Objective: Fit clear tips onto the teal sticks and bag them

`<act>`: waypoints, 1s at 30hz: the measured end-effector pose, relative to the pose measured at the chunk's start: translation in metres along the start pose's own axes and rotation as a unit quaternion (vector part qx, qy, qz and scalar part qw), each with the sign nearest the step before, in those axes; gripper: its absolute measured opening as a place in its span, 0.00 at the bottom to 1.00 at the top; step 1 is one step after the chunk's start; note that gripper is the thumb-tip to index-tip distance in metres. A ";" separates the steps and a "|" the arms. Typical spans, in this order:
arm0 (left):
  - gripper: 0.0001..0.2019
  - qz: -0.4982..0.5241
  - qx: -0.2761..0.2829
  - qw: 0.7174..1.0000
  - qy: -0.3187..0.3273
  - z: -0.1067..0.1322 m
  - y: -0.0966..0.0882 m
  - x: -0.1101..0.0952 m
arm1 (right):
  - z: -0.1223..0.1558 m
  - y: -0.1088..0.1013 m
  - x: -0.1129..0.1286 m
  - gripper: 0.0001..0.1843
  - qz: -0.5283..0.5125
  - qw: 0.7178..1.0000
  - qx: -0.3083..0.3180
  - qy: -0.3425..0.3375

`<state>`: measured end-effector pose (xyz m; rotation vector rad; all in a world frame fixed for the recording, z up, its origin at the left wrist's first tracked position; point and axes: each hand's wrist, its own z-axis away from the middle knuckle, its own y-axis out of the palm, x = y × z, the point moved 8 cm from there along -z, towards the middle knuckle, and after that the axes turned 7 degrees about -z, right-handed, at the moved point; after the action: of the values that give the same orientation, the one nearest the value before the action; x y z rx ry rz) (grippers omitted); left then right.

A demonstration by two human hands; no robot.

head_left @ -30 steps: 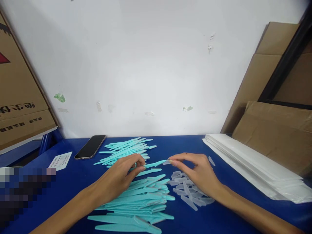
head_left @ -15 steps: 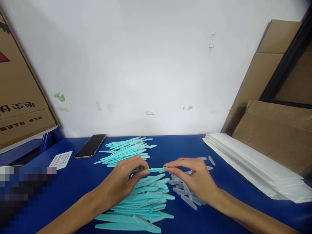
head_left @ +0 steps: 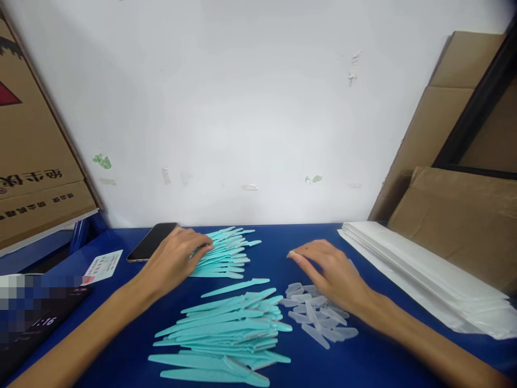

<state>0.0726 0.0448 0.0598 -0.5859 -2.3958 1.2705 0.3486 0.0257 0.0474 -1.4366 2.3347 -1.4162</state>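
My left hand (head_left: 177, 258) lies on the far pile of teal plastic sticks (head_left: 226, 250), fingers bent over its left end; I cannot see whether it grips one. My right hand (head_left: 329, 272) hovers above the heap of clear plastic caps (head_left: 319, 318), fingers loosely curled, nothing seen in them. A larger near pile of teal sticks (head_left: 230, 334) lies between my forearms, with one single stick (head_left: 236, 287) lying apart at its far side.
A black phone (head_left: 151, 242) and a small white card (head_left: 103, 265) lie at the left on the blue table (head_left: 278, 253). A stack of white bags (head_left: 424, 275) lies at the right. Cardboard boxes (head_left: 456, 215) stand right and left.
Both hands held one teal stick between them, the right fitting a clear cap on its tip. The left hand has since carried it left to the far pile; the right hand drew back.
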 end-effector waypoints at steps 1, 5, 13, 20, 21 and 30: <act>0.16 -0.014 0.016 1.000 -0.016 0.000 0.004 0.011 | -0.001 -0.002 -0.005 0.17 0.012 1.000 0.004 -0.004; 0.18 -0.021 0.089 0.995 -0.046 0.003 0.021 0.034 | -0.006 -0.013 -0.030 0.21 0.065 0.998 0.017 0.017; 0.19 -0.063 0.066 0.996 0.016 0.004 0.024 0.007 | -0.014 -0.031 -0.059 0.27 0.171 0.983 0.048 0.043; 0.12 0.130 0.151 0.979 0.054 0.011 0.026 -0.055 | -0.001 -0.038 -0.087 0.16 0.206 0.954 0.189 0.109; 0.10 0.148 0.166 0.974 0.041 0.012 0.029 -0.058 | 0.002 -0.041 -0.092 0.11 0.202 0.951 0.202 0.118; 0.07 0.181 0.215 0.959 -0.044 0.013 0.049 -0.049 | 0.023 -0.039 -0.127 0.09 0.193 0.930 0.253 0.187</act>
<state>0.1172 0.0354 0.0056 -0.8662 -2.0309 1.9397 0.4577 0.0971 0.0136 -0.5770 2.0272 -2.0786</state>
